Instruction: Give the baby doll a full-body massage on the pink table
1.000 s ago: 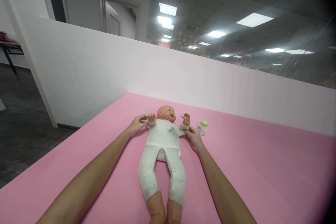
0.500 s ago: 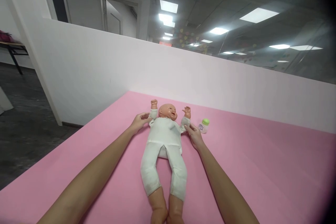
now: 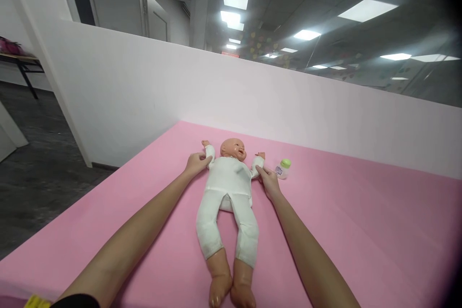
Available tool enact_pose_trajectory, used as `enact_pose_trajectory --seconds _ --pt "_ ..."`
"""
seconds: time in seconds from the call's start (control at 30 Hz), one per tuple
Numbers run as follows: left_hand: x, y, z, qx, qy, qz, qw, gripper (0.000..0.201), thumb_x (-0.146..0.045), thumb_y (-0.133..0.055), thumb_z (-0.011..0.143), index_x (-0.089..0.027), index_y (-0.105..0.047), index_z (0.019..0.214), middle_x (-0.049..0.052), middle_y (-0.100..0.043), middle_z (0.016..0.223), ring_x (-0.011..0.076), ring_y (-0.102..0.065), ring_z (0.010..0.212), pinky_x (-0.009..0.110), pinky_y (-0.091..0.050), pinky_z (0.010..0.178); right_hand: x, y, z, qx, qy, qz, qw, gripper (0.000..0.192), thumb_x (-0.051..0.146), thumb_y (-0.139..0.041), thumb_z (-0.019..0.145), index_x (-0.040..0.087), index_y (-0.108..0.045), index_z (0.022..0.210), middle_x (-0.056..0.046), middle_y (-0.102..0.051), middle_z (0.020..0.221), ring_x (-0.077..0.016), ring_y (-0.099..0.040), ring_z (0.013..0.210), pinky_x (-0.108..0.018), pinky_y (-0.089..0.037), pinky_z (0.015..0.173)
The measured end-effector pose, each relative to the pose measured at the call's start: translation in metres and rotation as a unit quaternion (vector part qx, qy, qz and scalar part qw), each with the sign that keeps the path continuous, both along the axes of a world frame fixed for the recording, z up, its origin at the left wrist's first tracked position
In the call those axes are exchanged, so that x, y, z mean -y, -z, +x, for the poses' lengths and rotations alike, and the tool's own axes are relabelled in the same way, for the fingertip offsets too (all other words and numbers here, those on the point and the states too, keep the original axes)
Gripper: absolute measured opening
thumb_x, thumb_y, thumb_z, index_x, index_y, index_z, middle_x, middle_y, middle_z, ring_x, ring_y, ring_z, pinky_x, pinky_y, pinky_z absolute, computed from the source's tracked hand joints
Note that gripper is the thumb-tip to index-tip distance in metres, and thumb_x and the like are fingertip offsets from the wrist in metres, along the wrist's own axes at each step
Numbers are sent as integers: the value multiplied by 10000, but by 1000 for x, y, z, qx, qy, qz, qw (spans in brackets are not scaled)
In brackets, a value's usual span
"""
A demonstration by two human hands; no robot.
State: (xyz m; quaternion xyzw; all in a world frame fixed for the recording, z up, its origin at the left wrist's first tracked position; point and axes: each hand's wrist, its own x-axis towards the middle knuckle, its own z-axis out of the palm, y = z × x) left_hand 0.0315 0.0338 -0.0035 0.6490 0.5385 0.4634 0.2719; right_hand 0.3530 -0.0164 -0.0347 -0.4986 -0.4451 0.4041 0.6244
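Note:
A baby doll (image 3: 227,192) in a white one-piece suit lies on its back on the pink mat (image 3: 361,231), head toward the white wall and bare feet toward me. My left hand (image 3: 196,163) grips the doll's arm on the left side, near its wrist. My right hand (image 3: 266,179) grips the doll's other arm. Both doll arms lie spread out low beside its head. A small bottle with a green cap (image 3: 283,169) stands on the mat just right of my right hand.
A low white partition wall (image 3: 252,101) runs behind the mat. Left of the mat the dark floor (image 3: 32,173) drops away, with a table at the far left. Glass panels and an open doorway show beyond the wall.
The doll's arms, raised beside its head a second ago, have been brought outward and down toward the mat by my hands. The camera view has tipped down slightly.

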Motion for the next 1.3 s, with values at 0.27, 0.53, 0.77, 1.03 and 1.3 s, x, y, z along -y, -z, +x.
enact_pose_trajectory --seconds 0.27,0.53,0.77,1.03,1.3 --pt "-5 1 -11 112 149 8 982 465 -401 -798 707 -183 -741 1113 104 -745 1209 277 -670 1095 364 -489 935 2 2 7 -46 -85 67 993 352 362 -874 703 232 -775 1015 -20 -748 951 -181 -614 804 -303 -469 709" --pt "0 -5 -16 150 252 -38 955 379 -327 -834 696 -189 -721 1031 89 -735 1140 246 -674 1019 340 -509 834 7 -3 9 -33 -152 65 986 363 287 -836 703 275 -802 1064 -55 -751 1253 -279 -641 1185 -367 -510 915" --pt "0 -4 -15 192 241 -47 950 470 -396 -869 691 -171 -785 1095 131 -757 1189 291 -681 1083 398 -508 935 11 -4 8 -49 -141 55 987 357 327 -854 712 270 -802 1060 -46 -768 1163 -250 -672 1049 -346 -523 845" --pt "-1 0 -6 196 167 -32 966 455 -518 -835 720 -163 -807 1004 103 -786 1063 273 -685 981 370 -482 888 -3 5 11 -25 -55 29 998 391 524 -897 683 206 -776 876 -7 -693 768 -131 -494 625 -297 -398 588" --pt "-6 3 5 12 -1 -20 1000 465 -449 -711 783 -229 -485 442 -5 -458 452 181 -488 587 322 -317 620 -10 10 14 8 1 -11 1000 465 580 -892 669 224 -606 584 40 -466 501 -133 -393 520 -309 -300 514"
